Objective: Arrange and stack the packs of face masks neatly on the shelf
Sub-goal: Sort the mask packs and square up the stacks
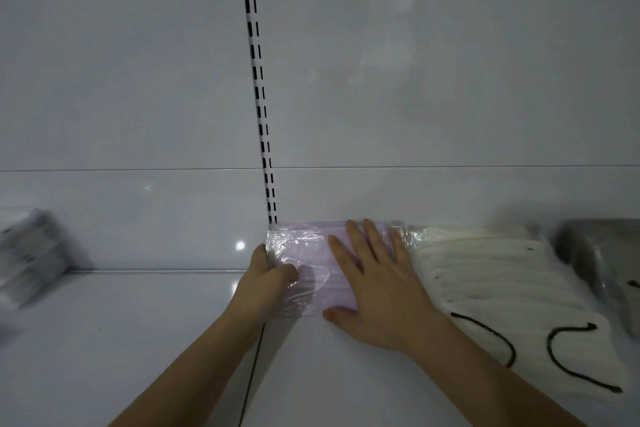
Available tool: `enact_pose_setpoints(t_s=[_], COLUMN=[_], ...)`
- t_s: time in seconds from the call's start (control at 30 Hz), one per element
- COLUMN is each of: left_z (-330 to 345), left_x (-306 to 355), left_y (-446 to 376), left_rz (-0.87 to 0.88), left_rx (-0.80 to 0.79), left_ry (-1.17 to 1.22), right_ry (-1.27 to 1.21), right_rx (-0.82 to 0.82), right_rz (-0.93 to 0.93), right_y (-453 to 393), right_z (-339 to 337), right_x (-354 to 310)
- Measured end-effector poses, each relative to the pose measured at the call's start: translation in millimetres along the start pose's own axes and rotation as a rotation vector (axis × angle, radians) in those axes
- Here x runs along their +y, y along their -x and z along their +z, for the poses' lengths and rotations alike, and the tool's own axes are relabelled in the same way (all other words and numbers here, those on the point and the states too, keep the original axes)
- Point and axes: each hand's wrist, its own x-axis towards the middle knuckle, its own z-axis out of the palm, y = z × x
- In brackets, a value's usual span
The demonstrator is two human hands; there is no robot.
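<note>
The right hand [374, 274] lies flat with straight fingers on the pink mask pack [311, 263]; the left hand [268, 276] grips its left edge. White pack [485, 274] lies just right of the hands.

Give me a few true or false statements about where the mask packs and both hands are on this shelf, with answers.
1. The right hand lies flat on the purple pack. True.
2. The left hand is up on the slotted rail. False: it grips the purple pack's left edge.
3. The white pack lies to the right of the purple pack. True.
4. The purple pack sits on top of the white pack. False: it lies beside it on the shelf.
5. Another pack lies far left, apart from the others. True.
</note>
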Motion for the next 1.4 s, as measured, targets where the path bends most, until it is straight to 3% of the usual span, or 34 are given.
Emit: enact_pose_setpoints(t_s=[0.37,0.53,0.83,0.97,1.17,1.4], left_z=[-19.9,-9.7,81.4,126.2,161.9,187.3], left_x=[0.1,4.5,11.4,-5.5,-22.6,-19.5], left_y=[-2.2,20.4,68.5,81.4,72.0,48.8], left_rz=[0.014,0.411,0.989,1.182,1.163,1.167], left_rx=[0.110,0.267,-0.146,-0.196,-0.171,-0.015], left_ry=[-0.177,-0.451,-0.723,-0.893,-1.058,-1.143], right_ry=[-0.043,-0.068,-0.070,-0.061,-0.004,0.061], right_rx=[0.070,0.224,0.101,0.007,0.017,0.065], right_rz=[-0.054,-0.087,-0.026,-0.025,-0.004,0.049], right_y=[0.0,15.4,109.3,170.5,182.7,159.4], right_z=[-15.1,-34.6,-65.7,-74.6,-44.4,-28.0], right_x=[0.7,20.1,102.2,135.6,168.4,177.1])
